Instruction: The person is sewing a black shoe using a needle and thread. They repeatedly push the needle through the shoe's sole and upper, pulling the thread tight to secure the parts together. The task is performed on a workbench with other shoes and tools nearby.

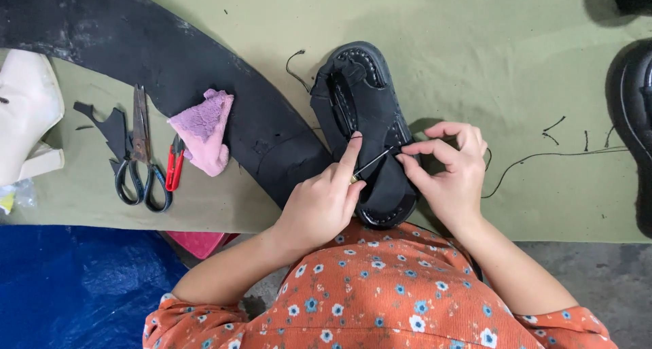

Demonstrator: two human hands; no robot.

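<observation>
The left hand (319, 203) is closed around a thin needle tool (372, 163) and the right hand (448, 165) pinches the black thread (543, 154) at its tip, both on the strap of the black sandal (367, 128). Stitches already show along the sole edge above the grip, so I judge the sewing partly done. Left of the grip, on the green table (475, 43), lie a black rubber sheet (170, 63), a pink cloth (204, 128) and scissors (140, 152).

An olive-green cloth-covered tabletop (475, 43) carries a black strapped sandal (363, 128) near its front edge, black-handled scissors (139, 155), and a pink fuzzy cloth (204, 128) toward its left edge.
</observation>
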